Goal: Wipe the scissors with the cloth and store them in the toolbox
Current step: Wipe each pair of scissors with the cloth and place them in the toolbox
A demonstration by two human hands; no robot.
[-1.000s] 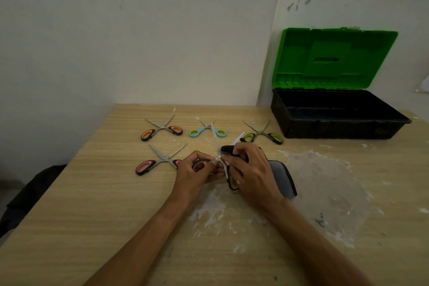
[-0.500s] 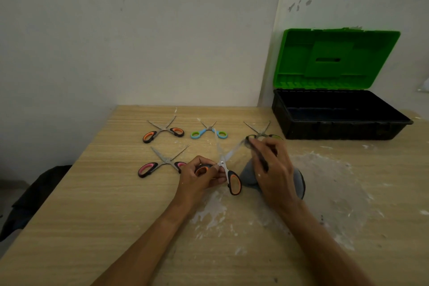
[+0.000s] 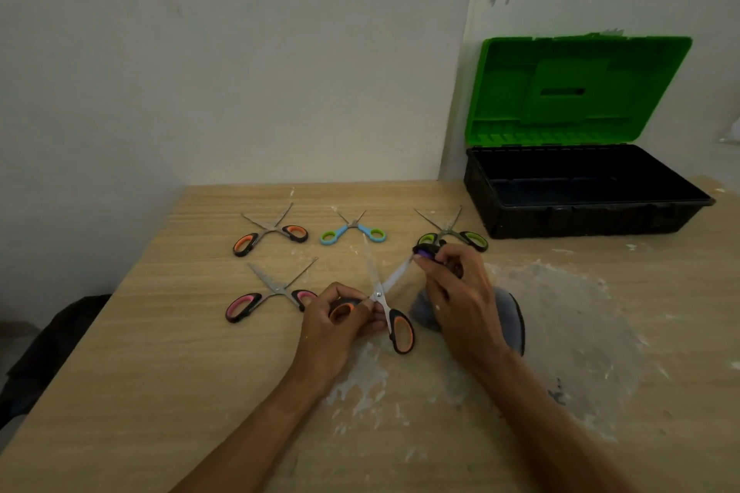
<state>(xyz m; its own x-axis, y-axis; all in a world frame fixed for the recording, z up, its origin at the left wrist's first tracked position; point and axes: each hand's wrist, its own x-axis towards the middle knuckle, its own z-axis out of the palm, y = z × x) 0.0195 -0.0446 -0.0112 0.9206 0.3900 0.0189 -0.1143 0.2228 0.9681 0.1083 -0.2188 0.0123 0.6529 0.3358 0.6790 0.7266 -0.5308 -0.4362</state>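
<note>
head view, nearest first: the left hand (image 3: pixel 340 318) grips the orange-handled scissors (image 3: pixel 379 294) by one loop, blades spread wide. the right hand (image 3: pixel 460 292) pinches the tip of one blade, with the grey cloth (image 3: pixel 510 316) bunched under its palm on the table (image 3: pixel 160 372). something dark sits at its fingertips, and i cannot tell if it is the cloth's edge. i judge this to be the first pair, mid-wipe. beyond, a pink pair (image 3: pixel 277 287) lies open, then a second orange pair (image 3: pixel 272 229), a blue pair (image 3: pixel 354 225) and a green pair (image 3: pixel 445 230), all on the table. farthest, the toolbox (image 3: pixel 580 216) stands with its lid up and, as far as i can see, nothing inside, so all the storing is left
</note>
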